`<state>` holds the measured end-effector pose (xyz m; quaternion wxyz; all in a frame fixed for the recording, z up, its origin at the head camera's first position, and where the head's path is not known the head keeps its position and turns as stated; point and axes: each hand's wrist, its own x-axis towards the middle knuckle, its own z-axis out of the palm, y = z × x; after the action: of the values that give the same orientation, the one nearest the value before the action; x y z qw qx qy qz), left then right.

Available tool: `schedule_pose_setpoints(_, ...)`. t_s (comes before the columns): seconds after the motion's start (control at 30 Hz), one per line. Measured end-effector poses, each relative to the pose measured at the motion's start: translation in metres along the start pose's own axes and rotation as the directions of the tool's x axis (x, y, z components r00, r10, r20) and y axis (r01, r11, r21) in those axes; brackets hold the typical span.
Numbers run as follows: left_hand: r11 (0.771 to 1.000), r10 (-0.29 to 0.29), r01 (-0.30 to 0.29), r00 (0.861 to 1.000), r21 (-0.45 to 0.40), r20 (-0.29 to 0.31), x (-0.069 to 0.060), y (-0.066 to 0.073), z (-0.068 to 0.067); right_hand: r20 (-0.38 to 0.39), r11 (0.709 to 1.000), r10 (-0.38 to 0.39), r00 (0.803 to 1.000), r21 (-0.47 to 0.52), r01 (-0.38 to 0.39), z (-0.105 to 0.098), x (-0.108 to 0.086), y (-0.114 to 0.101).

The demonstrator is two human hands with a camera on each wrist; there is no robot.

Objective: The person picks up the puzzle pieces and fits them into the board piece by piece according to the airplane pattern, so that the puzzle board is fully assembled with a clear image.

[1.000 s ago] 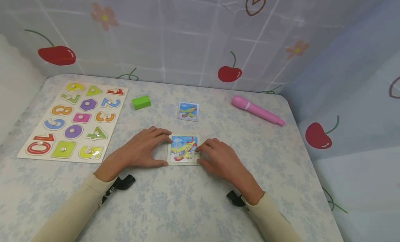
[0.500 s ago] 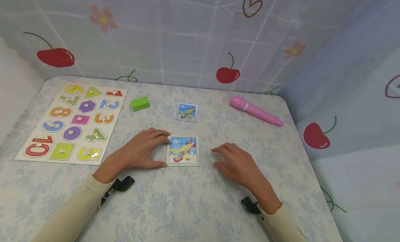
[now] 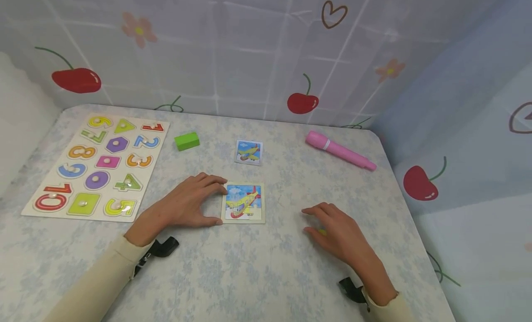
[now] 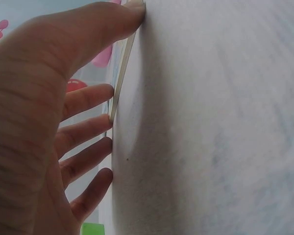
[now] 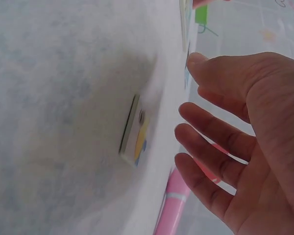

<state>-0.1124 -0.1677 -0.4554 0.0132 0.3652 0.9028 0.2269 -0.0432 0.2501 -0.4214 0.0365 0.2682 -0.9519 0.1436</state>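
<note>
My left hand [image 3: 190,203] rests at the left edge of a square airplane jigsaw puzzle [image 3: 244,201] in a pale frame. Its thumb touches the near left corner and its fingertips the far left one. In the left wrist view, the fingers [image 4: 88,100] stretch to the frame's thin edge. To the right of the puzzle, my right hand [image 3: 342,232] hovers low over the table, fingers relaxed and apart from the thumb. Beneath it lies a small puzzle piece [image 5: 135,134] with yellow and blue print, flat on the table. In the head view the hand mostly hides it.
A small airplane picture card [image 3: 248,152] lies behind the puzzle. A green block [image 3: 187,141] and a board of numbers and shapes [image 3: 116,161] are at the left. A pink microphone-like stick [image 3: 341,151] lies back right. Printed curtains border the table.
My right hand has left the puzzle's right edge and moved right and nearer to me, above the loose piece. The left hand stays at the puzzle's left edge.
</note>
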Motion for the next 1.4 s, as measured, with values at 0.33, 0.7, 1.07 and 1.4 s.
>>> schedule_pose_setpoints(0.33, 1.0, -0.001, 0.001, 1.0, -0.003, 0.002, 0.0, -0.002, 0.001, 0.091, 0.988, 0.153, 0.984, -0.047, -0.149, -0.005, -0.017, 0.009)
schedule_pose_setpoints(0.7, 1.0, 0.003, -0.003, 1.0, 0.006, -0.004, 0.001, -0.002, 0.001, 0.117, 0.989, 0.148, 0.982, -0.011, -0.147, -0.008, -0.032, 0.021)
schedule_pose_setpoints(1.07, 1.0, 0.003, -0.003, 1.0, 0.003, -0.002, 0.001, -0.001, 0.001, 0.013, 0.998, -0.014, 1.0, 0.062, 0.013, -0.001, -0.039, 0.035)
schedule_pose_setpoints(1.4, 1.0, 0.011, -0.011, 1.0, 0.009, -0.015, 0.0, -0.002, 0.002, -0.014, 0.998, -0.053, 0.998, 0.034, 0.054, 0.004, -0.026, 0.031)
